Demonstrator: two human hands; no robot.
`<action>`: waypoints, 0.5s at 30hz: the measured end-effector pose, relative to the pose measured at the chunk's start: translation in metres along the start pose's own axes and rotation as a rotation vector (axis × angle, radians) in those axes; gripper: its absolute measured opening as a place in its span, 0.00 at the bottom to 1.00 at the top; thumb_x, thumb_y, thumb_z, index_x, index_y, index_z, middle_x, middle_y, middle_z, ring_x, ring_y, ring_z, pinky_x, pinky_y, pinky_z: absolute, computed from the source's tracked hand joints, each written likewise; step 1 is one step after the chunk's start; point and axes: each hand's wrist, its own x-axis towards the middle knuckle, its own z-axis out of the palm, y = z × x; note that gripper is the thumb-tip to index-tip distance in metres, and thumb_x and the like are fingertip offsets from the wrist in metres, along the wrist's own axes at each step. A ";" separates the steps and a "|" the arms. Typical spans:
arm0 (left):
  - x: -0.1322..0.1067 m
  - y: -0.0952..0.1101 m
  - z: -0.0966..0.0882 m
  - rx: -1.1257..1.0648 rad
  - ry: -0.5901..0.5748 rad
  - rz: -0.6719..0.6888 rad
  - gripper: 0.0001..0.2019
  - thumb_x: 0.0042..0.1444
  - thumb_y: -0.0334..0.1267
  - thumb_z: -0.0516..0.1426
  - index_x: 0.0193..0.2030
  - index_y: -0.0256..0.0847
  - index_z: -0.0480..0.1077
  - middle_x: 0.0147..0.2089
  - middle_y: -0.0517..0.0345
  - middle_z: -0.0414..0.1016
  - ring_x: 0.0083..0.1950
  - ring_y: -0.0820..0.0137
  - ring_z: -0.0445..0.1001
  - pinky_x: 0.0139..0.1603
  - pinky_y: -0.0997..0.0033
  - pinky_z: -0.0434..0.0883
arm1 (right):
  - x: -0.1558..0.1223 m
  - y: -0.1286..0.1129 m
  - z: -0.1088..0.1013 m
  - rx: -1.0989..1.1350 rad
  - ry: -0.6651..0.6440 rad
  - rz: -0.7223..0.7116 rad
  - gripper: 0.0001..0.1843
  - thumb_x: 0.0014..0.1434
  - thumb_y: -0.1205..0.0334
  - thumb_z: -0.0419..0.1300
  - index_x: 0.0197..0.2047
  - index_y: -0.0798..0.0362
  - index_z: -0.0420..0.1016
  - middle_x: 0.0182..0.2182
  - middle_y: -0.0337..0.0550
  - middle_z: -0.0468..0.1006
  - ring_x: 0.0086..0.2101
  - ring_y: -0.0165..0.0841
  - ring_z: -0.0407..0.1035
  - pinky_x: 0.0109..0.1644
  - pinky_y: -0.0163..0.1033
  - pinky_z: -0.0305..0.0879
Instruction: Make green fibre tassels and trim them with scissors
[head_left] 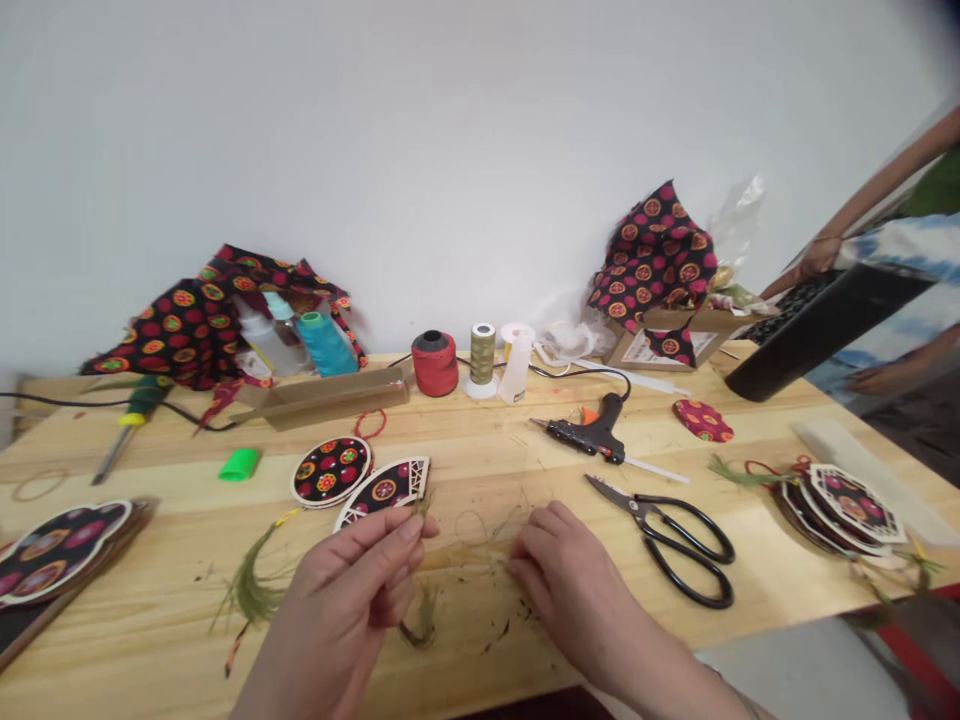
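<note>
My left hand (360,575) is closed in a pinch around a small bundle of olive-green thread (420,507); it looks like a tassel, with more strands hanging below the fingers. Just beyond it lie a fan-shaped ornament (384,490) and a round ornament (331,472), both with patterned fabric in pale frames. My right hand (570,580) rests low over the table, fingers curled together near loose thread scraps (480,530); what they hold, if anything, is hidden. To its right lie black-handled scissors (664,535), blades pointing away to the left.
Behind the hands lie a glue gun (592,430), red thread spool (435,365) and olive spool (482,358). A screwdriver (131,425) and green tassel (255,580) are left, stacked ornaments (851,510) right. Fabric-filled boxes line the wall. A person (892,250) stands at the right edge.
</note>
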 end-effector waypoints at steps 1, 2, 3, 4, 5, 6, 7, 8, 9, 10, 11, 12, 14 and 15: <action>0.000 -0.001 -0.001 -0.002 -0.007 -0.001 0.11 0.33 0.36 0.70 0.26 0.34 0.77 0.19 0.61 0.69 0.18 0.83 0.53 0.16 0.84 0.51 | 0.001 0.001 -0.003 0.061 0.016 -0.006 0.10 0.55 0.76 0.55 0.25 0.55 0.68 0.28 0.42 0.71 0.34 0.34 0.62 0.38 0.38 0.59; 0.001 -0.001 -0.003 -0.003 -0.013 -0.002 0.11 0.34 0.36 0.69 0.26 0.34 0.77 0.20 0.60 0.70 0.18 0.83 0.53 0.16 0.84 0.51 | 0.002 0.002 -0.007 0.136 0.036 0.001 0.10 0.54 0.76 0.56 0.25 0.55 0.68 0.27 0.41 0.70 0.34 0.34 0.63 0.38 0.37 0.59; 0.002 -0.002 -0.004 -0.002 -0.016 -0.002 0.11 0.35 0.36 0.69 0.27 0.34 0.77 0.21 0.60 0.71 0.19 0.83 0.53 0.16 0.84 0.51 | 0.004 0.003 -0.012 0.219 0.059 0.021 0.09 0.54 0.75 0.57 0.25 0.55 0.69 0.27 0.40 0.70 0.33 0.33 0.63 0.38 0.37 0.58; 0.003 -0.003 -0.005 0.000 -0.014 -0.003 0.11 0.36 0.36 0.69 0.27 0.35 0.77 0.21 0.60 0.71 0.19 0.83 0.53 0.17 0.84 0.51 | 0.005 0.004 -0.018 0.304 0.078 0.051 0.08 0.54 0.73 0.57 0.25 0.55 0.69 0.27 0.39 0.69 0.32 0.32 0.62 0.37 0.36 0.57; 0.004 -0.004 -0.006 0.004 -0.017 -0.005 0.10 0.37 0.36 0.69 0.28 0.35 0.77 0.21 0.60 0.71 0.19 0.83 0.53 0.17 0.84 0.51 | 0.007 0.005 -0.023 0.391 0.085 0.089 0.07 0.54 0.71 0.58 0.25 0.54 0.69 0.26 0.38 0.69 0.31 0.31 0.62 0.36 0.36 0.57; 0.005 -0.005 -0.007 0.009 -0.020 -0.008 0.10 0.37 0.37 0.69 0.28 0.35 0.77 0.21 0.60 0.70 0.19 0.83 0.53 0.17 0.84 0.51 | 0.009 0.007 -0.029 0.479 0.079 0.130 0.07 0.55 0.68 0.58 0.25 0.54 0.69 0.24 0.37 0.67 0.29 0.30 0.61 0.35 0.36 0.56; 0.005 -0.005 -0.007 0.014 -0.025 -0.010 0.10 0.38 0.37 0.69 0.28 0.35 0.77 0.20 0.60 0.70 0.19 0.83 0.52 0.17 0.84 0.50 | 0.010 0.008 -0.034 0.571 0.064 0.168 0.07 0.55 0.64 0.59 0.25 0.54 0.69 0.23 0.36 0.66 0.28 0.29 0.59 0.33 0.35 0.55; 0.006 -0.006 -0.007 0.018 -0.031 -0.011 0.11 0.38 0.38 0.69 0.28 0.35 0.77 0.20 0.60 0.70 0.19 0.83 0.52 0.17 0.84 0.50 | 0.012 0.009 -0.039 0.667 0.050 0.198 0.08 0.55 0.62 0.59 0.26 0.54 0.69 0.22 0.35 0.65 0.27 0.29 0.58 0.32 0.35 0.54; 0.006 -0.006 -0.007 0.019 -0.035 -0.011 0.11 0.37 0.38 0.69 0.28 0.35 0.77 0.21 0.60 0.71 0.19 0.83 0.52 0.17 0.84 0.50 | 0.015 0.010 -0.043 0.763 0.042 0.215 0.09 0.54 0.60 0.60 0.26 0.54 0.69 0.23 0.35 0.66 0.26 0.28 0.58 0.32 0.35 0.54; 0.006 -0.006 -0.007 0.019 -0.034 -0.009 0.11 0.37 0.38 0.69 0.28 0.35 0.77 0.22 0.59 0.72 0.19 0.83 0.52 0.17 0.84 0.50 | 0.017 0.011 -0.046 0.849 0.042 0.220 0.09 0.54 0.58 0.60 0.27 0.54 0.70 0.23 0.35 0.67 0.27 0.28 0.59 0.32 0.35 0.54; 0.007 -0.006 -0.006 0.017 -0.030 -0.007 0.12 0.36 0.38 0.69 0.28 0.35 0.77 0.23 0.58 0.74 0.19 0.83 0.53 0.17 0.83 0.51 | 0.019 0.011 -0.049 0.925 0.052 0.219 0.10 0.53 0.57 0.62 0.27 0.54 0.70 0.25 0.36 0.69 0.28 0.28 0.60 0.33 0.35 0.55; 0.007 -0.007 -0.006 0.016 -0.024 -0.009 0.12 0.36 0.39 0.69 0.28 0.36 0.77 0.25 0.56 0.75 0.19 0.83 0.53 0.17 0.83 0.51 | 0.021 0.011 -0.052 0.988 0.067 0.212 0.10 0.52 0.57 0.63 0.27 0.54 0.71 0.26 0.37 0.71 0.29 0.28 0.62 0.35 0.35 0.56; 0.007 -0.008 -0.005 0.008 -0.022 -0.020 0.12 0.36 0.39 0.69 0.28 0.36 0.76 0.28 0.55 0.77 0.19 0.83 0.54 0.17 0.83 0.52 | 0.025 0.010 -0.056 1.096 0.086 0.188 0.10 0.51 0.56 0.64 0.27 0.55 0.72 0.29 0.40 0.74 0.31 0.29 0.64 0.38 0.35 0.59; 0.007 -0.008 -0.004 0.007 -0.025 -0.027 0.12 0.37 0.39 0.69 0.29 0.36 0.76 0.27 0.55 0.77 0.19 0.83 0.53 0.17 0.83 0.52 | 0.027 0.009 -0.058 1.147 0.083 0.177 0.11 0.51 0.56 0.65 0.27 0.55 0.72 0.29 0.41 0.75 0.32 0.29 0.66 0.39 0.35 0.60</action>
